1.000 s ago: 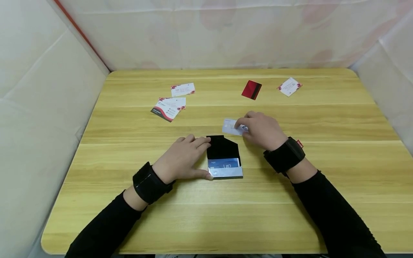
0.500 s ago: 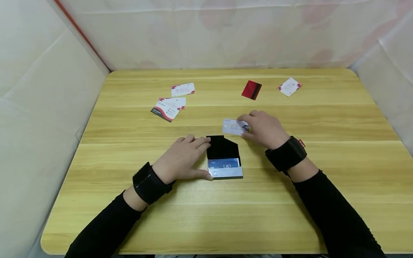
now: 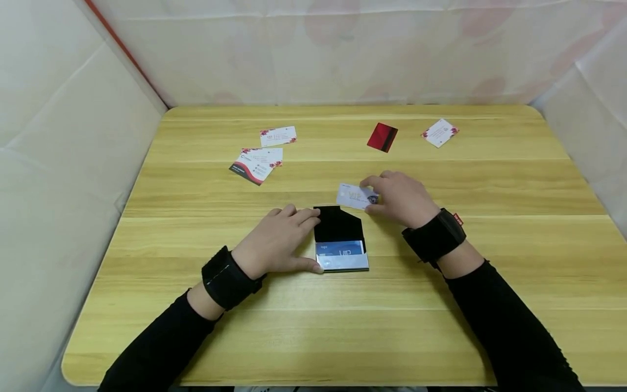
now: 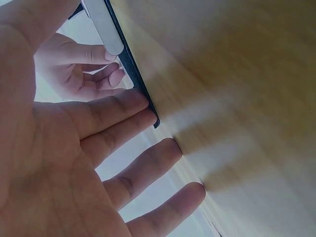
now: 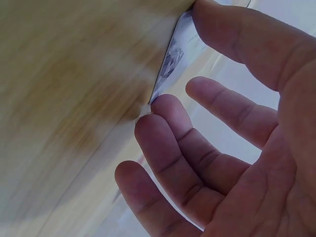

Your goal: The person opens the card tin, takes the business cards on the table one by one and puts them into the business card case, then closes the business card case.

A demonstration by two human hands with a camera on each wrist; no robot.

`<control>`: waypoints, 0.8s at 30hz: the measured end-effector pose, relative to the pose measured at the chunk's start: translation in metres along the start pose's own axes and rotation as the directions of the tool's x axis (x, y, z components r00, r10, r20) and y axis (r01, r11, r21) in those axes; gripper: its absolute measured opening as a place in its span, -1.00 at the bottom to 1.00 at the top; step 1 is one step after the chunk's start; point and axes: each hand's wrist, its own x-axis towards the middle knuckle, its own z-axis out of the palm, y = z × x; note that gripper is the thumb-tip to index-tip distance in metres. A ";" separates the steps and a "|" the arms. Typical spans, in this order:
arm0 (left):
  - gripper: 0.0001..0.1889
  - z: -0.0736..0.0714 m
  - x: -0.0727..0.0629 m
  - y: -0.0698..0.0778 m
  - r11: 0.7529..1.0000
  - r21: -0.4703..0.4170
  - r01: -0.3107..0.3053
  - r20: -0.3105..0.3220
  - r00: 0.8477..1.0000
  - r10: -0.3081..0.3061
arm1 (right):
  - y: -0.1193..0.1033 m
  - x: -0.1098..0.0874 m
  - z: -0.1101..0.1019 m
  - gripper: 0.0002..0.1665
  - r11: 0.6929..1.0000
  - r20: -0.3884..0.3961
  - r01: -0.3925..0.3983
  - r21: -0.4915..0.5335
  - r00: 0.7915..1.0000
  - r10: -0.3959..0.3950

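An opened card case (image 3: 341, 262) lies on the table in the head view, its black flap (image 3: 338, 224) folded back and a blue VIP card (image 3: 338, 248) showing in its pocket. My left hand (image 3: 279, 242) rests along the case's left side, thumb at the near corner and fingertips at the flap; the left wrist view shows these fingers nearly straight. Beyond the case, my right hand (image 3: 401, 198) pinches the right end of a white VIP card (image 3: 350, 196). In the right wrist view, the thumb and a fingertip hold opposite edges of this card (image 5: 175, 57), which looks slightly tilted.
Several other cards lie farther back on the wooden table (image 3: 313, 332): a floral white card (image 3: 278, 136), overlapping cards (image 3: 257, 165), a red card with a dark stripe (image 3: 382, 137) and another floral card (image 3: 440, 133). White cloth walls (image 3: 313, 54) stand at the back and sides.
My right fingers have shifted from over the white card to its edges. That card has turned slightly, its right end nearer me. My left hand and the case have stayed put.
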 end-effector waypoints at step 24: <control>0.07 -0.002 0.000 0.001 1.000 -0.012 0.005 0.009 1.000 -0.005 | 0.000 -0.001 0.001 -0.41 0.998 0.018 -0.032 0.057 0.999 0.031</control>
